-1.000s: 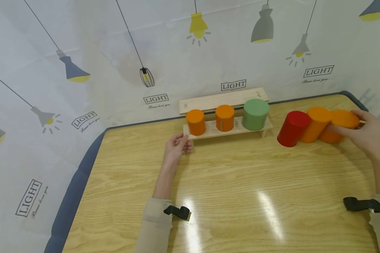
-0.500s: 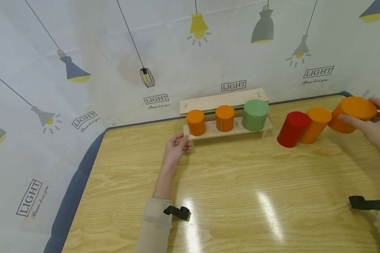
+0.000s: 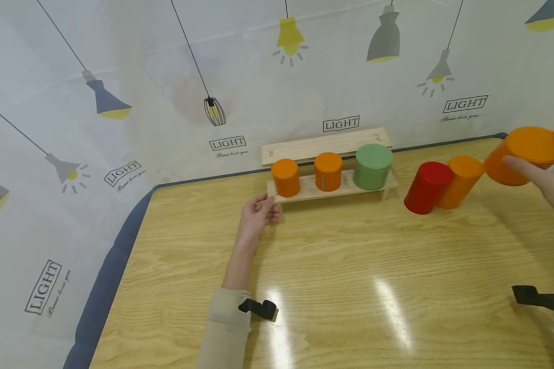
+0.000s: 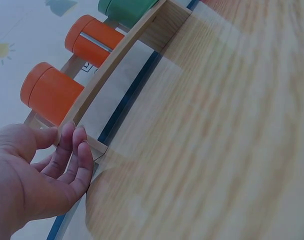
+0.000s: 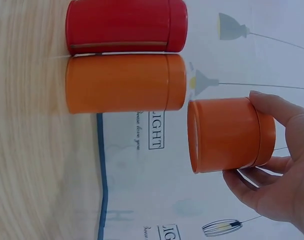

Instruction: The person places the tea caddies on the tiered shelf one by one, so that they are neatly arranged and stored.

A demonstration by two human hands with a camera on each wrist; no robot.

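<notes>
My right hand (image 3: 551,187) holds a wide orange lidded canister (image 5: 224,135) by its lid end, lifted off the table and slightly tilted at the far right. In the right wrist view the thumb lies on one side of the lid and fingers on the other. My left hand (image 3: 257,210) pinches the left front corner of a low two-tier wooden rack (image 3: 307,185). On its lower tier stand two small orange canisters, the left one (image 3: 286,179) and the middle one (image 3: 328,172), and a wider green canister (image 3: 373,168).
A tall red canister (image 3: 427,189) stands right of the rack, with a tall orange canister (image 3: 463,182) close beside it. The rack's upper plank (image 3: 323,147) is against the lamp-patterned wall covering (image 3: 258,66). Blue padding (image 3: 115,271) edges the wooden table (image 3: 351,287).
My right hand has lifted the wide orange canister off the table and carried it up and right, away from the tall orange canister. The left hand stays at the rack's corner.
</notes>
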